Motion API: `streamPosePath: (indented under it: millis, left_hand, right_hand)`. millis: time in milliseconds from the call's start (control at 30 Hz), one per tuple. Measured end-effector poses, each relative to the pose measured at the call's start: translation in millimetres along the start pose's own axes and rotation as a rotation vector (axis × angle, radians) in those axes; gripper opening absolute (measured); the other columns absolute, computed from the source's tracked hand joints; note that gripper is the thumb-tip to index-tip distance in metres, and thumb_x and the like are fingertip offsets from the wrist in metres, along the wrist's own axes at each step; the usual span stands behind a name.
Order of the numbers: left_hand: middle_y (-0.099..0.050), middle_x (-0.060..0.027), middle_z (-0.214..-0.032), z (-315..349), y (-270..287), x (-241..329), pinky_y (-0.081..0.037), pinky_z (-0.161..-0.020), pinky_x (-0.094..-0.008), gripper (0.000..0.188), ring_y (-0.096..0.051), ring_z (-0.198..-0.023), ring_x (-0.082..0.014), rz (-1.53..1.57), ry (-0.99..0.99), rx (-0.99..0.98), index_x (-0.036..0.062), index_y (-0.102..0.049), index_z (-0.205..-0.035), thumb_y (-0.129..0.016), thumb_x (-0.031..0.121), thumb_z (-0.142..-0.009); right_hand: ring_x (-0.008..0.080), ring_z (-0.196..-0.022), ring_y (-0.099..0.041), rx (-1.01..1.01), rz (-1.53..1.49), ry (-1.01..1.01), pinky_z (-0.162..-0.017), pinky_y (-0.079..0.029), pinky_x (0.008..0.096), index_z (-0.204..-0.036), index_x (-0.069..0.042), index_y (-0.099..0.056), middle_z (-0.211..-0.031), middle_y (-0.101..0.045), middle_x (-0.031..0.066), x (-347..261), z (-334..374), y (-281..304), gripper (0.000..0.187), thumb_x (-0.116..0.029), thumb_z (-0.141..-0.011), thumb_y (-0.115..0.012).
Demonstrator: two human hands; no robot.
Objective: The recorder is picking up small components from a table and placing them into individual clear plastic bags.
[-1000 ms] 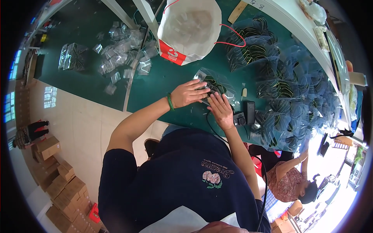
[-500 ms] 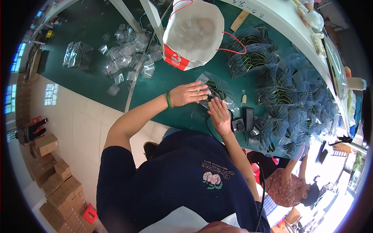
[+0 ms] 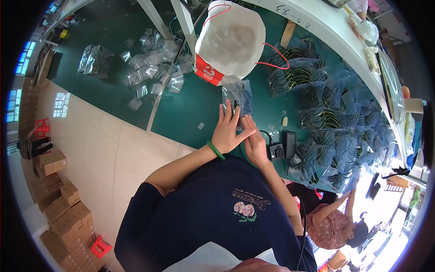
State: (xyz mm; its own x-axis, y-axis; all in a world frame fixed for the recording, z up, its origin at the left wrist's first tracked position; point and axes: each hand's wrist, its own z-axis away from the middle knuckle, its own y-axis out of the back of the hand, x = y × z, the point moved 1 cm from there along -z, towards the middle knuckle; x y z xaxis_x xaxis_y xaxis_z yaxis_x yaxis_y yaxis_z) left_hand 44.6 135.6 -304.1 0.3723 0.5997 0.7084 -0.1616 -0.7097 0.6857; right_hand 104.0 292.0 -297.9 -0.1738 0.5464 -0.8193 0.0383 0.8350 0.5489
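A clear plastic bag (image 3: 240,92) with dark contents lies on the green table, just below the white paper bag. My left hand (image 3: 226,133), with a green bangle at its wrist, rests over its near part with fingers spread. Close beside it, my right hand (image 3: 255,144) lies with fingers stretched forward along the bag's near right edge, and the two hands meet near the left thumb. The fingers partly cover the bag's near end, so what lies under them is hidden.
A white paper bag (image 3: 230,47) with a red panel and cords stands ahead. Small clear packets (image 3: 152,68) lie left; bluish bags with dark, yellow-edged pieces (image 3: 337,111) fill the right. Black devices (image 3: 289,144) sit right of my hands. A co-worker (image 3: 330,222) stands at lower right.
The plastic bag has turned more upright in the picture, pointing toward the paper bag. My left hand has moved nearer to my body and spread its fingers; the right hand moved slightly.
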Motion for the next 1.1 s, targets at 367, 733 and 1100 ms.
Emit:
streamPosePath:
  millis: [367,733,1100]
  left_hand:
    - [-0.052,-0.0063,-0.169,-8,71,-76,-0.015,-0.135,-0.0586,0.040,-0.040,-0.161,-0.0294,0.221,-0.141,-0.445,0.0128,-0.073,-0.142,-0.072,0.021,-0.103]
    - [-0.050,-0.0142,-0.168,35,43,-41,-0.026,-0.134,-0.0517,0.066,-0.044,-0.159,-0.0299,-0.237,-0.343,-0.117,0.0034,-0.056,-0.156,-0.075,0.031,-0.098]
    - [-0.057,-0.0164,-0.162,36,21,-55,-0.034,-0.130,-0.0478,0.069,-0.051,-0.153,-0.0301,-0.360,-0.398,0.019,-0.0020,-0.059,-0.151,-0.071,0.042,-0.098]
  right_hand:
    - [0.0314,-0.163,-0.037,-0.012,-0.098,-0.178,-0.129,-0.036,0.0444,-0.157,-0.011,-0.060,-0.170,-0.049,0.0158,15,-47,54,0.072,-0.002,-0.089,-0.083]
    - [0.0266,-0.158,-0.043,-0.124,-0.581,-0.318,-0.124,-0.043,0.0390,-0.156,-0.007,-0.061,-0.172,-0.046,0.0123,75,-67,-9,0.066,-0.001,-0.093,-0.080]
    - [0.0302,-0.159,-0.042,-0.358,0.506,0.643,-0.132,-0.032,0.0538,-0.151,-0.014,-0.063,-0.167,-0.051,0.0056,59,-61,13,0.064,-0.043,-0.095,-0.076]
